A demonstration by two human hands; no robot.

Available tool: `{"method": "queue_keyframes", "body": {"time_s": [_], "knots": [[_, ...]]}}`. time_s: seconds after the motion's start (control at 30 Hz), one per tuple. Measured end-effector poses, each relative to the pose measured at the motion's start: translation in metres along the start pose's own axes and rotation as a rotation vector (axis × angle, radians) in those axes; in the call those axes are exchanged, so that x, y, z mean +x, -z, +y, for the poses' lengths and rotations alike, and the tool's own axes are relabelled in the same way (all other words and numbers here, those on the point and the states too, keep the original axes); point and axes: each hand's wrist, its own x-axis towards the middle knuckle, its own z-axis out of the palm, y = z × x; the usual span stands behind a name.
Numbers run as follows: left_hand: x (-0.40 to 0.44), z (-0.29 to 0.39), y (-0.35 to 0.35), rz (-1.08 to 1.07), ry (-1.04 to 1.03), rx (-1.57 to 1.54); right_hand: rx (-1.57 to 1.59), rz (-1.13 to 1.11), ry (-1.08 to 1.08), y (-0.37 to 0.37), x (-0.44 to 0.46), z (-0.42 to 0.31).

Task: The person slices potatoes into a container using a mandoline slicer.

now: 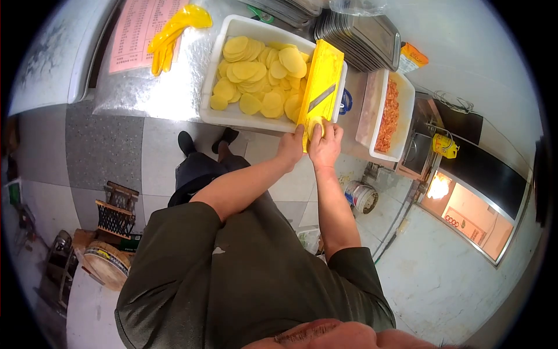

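A yellow mandoline slicer [325, 70] lies tilted across the right part of a white tub [208, 99], its slanted metal blade facing up. My left hand [292, 146] is closed around the slicer's near left edge. My right hand [326, 145] is closed on a pale yellow potato [315, 124], pressing it against the slicer's surface just below the blade. The fingers hide part of the potato. Many thin round potato slices [247, 72] lie heaped in the tub, some of them under the slicer.
Yellow gloves [168, 46] lie on a pink printed sheet [135, 35] at the left of the metal table [192, 64]. To the right stand stacked dark trays [366, 38] and a white bin [397, 154] holding reddish chopped food. A bucket [361, 198] sits on the floor.
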Motion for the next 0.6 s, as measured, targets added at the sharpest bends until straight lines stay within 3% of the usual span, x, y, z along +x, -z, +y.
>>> {"method": "queue_keyframes", "body": {"time_s": [0.23,0.6], "knots": [[-0.003,-0.004,-0.003,0.123,-0.128,0.176,0.024,0.042,0.038,-0.003,0.006,0.006],[0.002,-0.008,0.0,0.074,-0.058,0.151,0.005,-0.019,0.159,0.0,0.012,0.008]]}}
